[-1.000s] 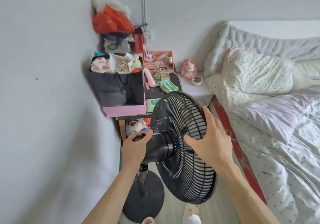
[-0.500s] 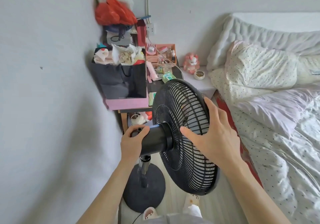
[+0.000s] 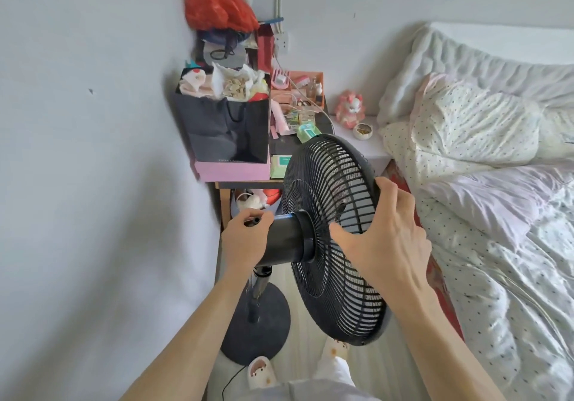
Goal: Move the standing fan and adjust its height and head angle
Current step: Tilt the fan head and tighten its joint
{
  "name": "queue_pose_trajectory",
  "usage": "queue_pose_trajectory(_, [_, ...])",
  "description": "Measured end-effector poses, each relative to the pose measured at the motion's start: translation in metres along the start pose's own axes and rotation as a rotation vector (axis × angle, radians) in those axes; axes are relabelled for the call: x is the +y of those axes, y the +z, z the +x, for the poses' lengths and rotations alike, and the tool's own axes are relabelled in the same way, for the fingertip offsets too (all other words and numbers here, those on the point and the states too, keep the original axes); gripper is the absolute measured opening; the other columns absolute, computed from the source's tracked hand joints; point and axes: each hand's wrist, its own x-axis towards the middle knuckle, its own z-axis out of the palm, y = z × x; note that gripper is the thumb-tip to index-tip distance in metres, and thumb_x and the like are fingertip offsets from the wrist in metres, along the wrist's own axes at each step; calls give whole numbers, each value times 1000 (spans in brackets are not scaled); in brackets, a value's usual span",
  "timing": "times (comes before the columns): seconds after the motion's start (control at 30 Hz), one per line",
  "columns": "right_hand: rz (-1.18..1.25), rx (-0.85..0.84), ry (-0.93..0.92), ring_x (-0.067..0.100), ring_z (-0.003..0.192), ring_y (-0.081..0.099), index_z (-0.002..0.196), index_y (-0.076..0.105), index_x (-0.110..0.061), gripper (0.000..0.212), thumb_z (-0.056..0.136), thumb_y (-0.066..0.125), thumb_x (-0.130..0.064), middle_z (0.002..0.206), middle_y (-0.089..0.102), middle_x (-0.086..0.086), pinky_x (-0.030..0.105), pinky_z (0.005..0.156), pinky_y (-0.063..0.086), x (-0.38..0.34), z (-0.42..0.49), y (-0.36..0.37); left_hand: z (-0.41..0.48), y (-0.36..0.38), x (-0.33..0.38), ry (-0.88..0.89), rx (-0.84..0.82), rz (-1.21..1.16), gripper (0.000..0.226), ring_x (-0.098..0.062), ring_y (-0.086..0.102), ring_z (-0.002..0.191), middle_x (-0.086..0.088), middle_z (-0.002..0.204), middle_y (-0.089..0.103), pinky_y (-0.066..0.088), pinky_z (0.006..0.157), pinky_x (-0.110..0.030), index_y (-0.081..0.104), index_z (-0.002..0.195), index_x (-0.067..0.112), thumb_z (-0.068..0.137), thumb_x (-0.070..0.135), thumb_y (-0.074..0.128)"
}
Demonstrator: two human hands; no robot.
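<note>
Head view, looking down into a bedroom corner. The fan (image 3: pixel 313 189) stands on the floor between the wall (image 3: pixel 93 183) and the bed (image 3: pixel 497 214), just in front of a cluttered side table (image 3: pixel 248 185). Its round base (image 3: pixel 264 332) rests flat, and the pole (image 3: pixel 259 285) rises from it to the motor housing (image 3: pixel 284 239). The grille (image 3: pixel 351 301) faces right, toward the bed, and is tilted slightly upward. I read the left hand (image 3: pixel 245 239) as wrapped round the rear end of the housing, its fingers curled over a small knob there. The right hand (image 3: pixel 391 245) grasps the grille: its fingers hook over the upper right rim and its thumb presses on the rear wires near the hub. The two hands are apart, one on each side of the fan's head. I see a black bag (image 3: pixel 223 130) on a pink box (image 3: pixel 233 170) on the table, with a red bag (image 3: pixel 217 9) piled higher up in the corner. A slipper (image 3: pixel 262 372) lies beside the base, and a thin cord (image 3: pixel 231 382) trails across the floor next to it.
</note>
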Motion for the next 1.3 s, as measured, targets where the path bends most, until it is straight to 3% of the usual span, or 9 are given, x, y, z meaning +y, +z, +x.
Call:
queue_pose_trajectory(0.13, [-36, 61, -22, 34, 72, 63, 131, 37, -30, 82, 66, 80, -54, 134, 49, 5, 36, 63, 34, -14, -16, -8, 1, 2, -6, 1, -33, -68, 13, -5, 58, 81, 24, 77, 66, 38, 66, -16, 69, 75, 33, 87, 36, 71])
queue_pose_trajectory(0.23, [-83, 97, -42, 24, 62, 43, 131, 41, -29, 82, 63, 81, -54, 132, 51, 4, 35, 60, 33, -20, -19, -14, -2, 7, -9, -20, -63, -97, 12, -7, 59, 82, 25, 76, 66, 39, 66, -17, 71, 77, 31, 88, 35, 70])
queue_pose_trajectory(0.53, [-32, 53, -27, 39, 98, 66, 141, 28, -30, 88, 74, 71, -69, 140, 46, 5, 40, 67, 43, -4, -15, -11, 15, -5, 3, 52, -167, 6, 14, -4, 55, 87, 26, 87, 62, 37, 75, -22, 64, 78, 37, 92, 38, 67])
queue_pose_trajectory(0.6, [-8, 91, -63, 41, 126, 53, 150, 28, -18, 95, 78, 75, -56, 149, 41, 12, 51, 88, 51, -8, -22, 2, 16, -10, -1, 66, -183, -5, 11, -4, 56, 89, 25, 91, 62, 37, 75, -21, 63, 82, 37, 92, 40, 66])
queue_pose_trajectory(0.7, [-44, 183, -177, 42, 151, 22, 151, 35, -5, 92, 79, 78, -42, 158, 32, 23, 62, 117, 26, -19, -35, 18, 14, -22, -8, 91, -238, -53, 17, -6, 58, 93, 24, 92, 63, 43, 80, -21, 61, 85, 40, 90, 56, 59])
queue_pose_trajectory(0.8, [-38, 224, -307, 41, 154, 13, 145, 48, -11, 75, 80, 73, -39, 159, 29, 24, 63, 120, 15, -28, -43, 27, 16, -33, -19, -18, -252, -208, 43, -12, 60, 97, 12, 103, 62, 50, 88, -33, 59, 96, 40, 77, 74, 41])
queue_pose_trajectory(0.9, [-51, 218, -402, 38, 155, 8, 141, 53, -12, 69, 80, 68, -39, 161, 28, 23, 59, 123, 4, -39, -48, 35, 21, -44, -27, -67, -183, -318, 52, -14, 62, 101, 8, 107, 64, 49, 83, -31, 62, 103, 41, 73, 76, 36])
queue_pose_trajectory(1.17, [-101, -115, -564, 33, 154, 19, 141, 53, -11, 70, 78, 69, -39, 161, 35, 18, 53, 124, 8, -66, -59, 66, 30, -39, -20, 81, -207, -107, 23, 5, 59, 91, 27, 92, 66, 50, 88, -27, 66, 87, 45, 78, 65, 62])
queue_pose_trajectory(1.3, [-328, -479, -428, 28, 156, 5, 159, 19, -12, 88, 91, 59, -50, 167, 18, 13, 48, 125, -4, -80, -21, 64, 29, -23, -10, 124, -248, -94, 5, 7, 60, 85, 26, 86, 68, 46, 78, -22, 70, 80, 42, 82, 45, 73])
